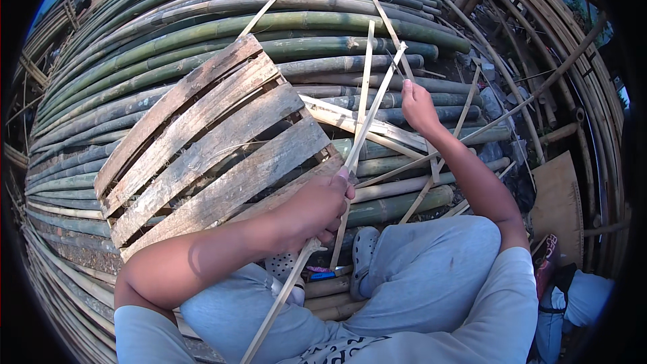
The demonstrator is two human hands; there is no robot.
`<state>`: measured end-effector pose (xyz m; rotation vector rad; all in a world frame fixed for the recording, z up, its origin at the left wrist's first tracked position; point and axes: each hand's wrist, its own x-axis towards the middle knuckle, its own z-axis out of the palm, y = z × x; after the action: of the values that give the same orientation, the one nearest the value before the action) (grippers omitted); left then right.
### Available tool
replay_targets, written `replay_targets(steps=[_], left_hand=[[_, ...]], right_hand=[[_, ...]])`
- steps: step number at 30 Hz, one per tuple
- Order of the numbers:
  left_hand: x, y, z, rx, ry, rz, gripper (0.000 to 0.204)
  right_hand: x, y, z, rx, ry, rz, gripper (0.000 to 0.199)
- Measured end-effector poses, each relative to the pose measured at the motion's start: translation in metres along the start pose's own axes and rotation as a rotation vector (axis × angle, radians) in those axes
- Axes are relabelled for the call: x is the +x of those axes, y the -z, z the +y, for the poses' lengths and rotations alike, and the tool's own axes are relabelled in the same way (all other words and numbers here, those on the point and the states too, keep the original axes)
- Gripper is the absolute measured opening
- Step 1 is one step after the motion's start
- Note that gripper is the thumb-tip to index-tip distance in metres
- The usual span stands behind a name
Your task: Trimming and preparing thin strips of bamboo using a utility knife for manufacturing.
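My left hand (315, 205) is closed around a long pale bamboo strip (369, 125). The strip slants from beside my lap up to the right, its far end near my right hand (419, 106). That hand is raised with its fingers closed; a thin dark sliver shows at the fingertips beside the strip's far end, too fine to identify. Left of the strip, a weathered wooden slatted pallet (222, 141) lies tilted on the bamboo poles (269, 23). Between my feet is a blue-handled tool (329, 273), partly hidden by the strips.
Several loose bamboo strips (365, 74) lean or lie across the poles ahead. A brown board (558, 205) stands at the right, with a pile of blue cloth (588, 302) below it. More long poles (566, 34) rise along the right side.
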<state>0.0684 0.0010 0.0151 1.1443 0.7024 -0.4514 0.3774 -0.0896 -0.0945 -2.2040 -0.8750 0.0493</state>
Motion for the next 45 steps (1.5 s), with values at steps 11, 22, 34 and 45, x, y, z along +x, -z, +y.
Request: replay_targets(steps=[11,22,34,45], left_hand=[[-0.028,-0.014,0.009,0.051,-0.201,0.046,0.033],[-0.034,-0.006,-0.003,0.155,-0.352,0.095,0.036],[-0.031,0.017,-0.008,0.089,-0.355,0.057,0.033],[-0.032,0.029,-0.008,0.095,-0.344,0.037,0.035]], right_hand=[[-0.006,0.12,-0.071,0.078,-0.396,-0.213,0.052],[-0.041,0.174,-0.165,0.046,-0.253,-0.223,0.05],[-0.056,0.204,-0.186,-0.105,-0.269,-0.281,0.052],[-0.083,0.185,-0.154,-0.214,-0.278,-0.302,0.055]])
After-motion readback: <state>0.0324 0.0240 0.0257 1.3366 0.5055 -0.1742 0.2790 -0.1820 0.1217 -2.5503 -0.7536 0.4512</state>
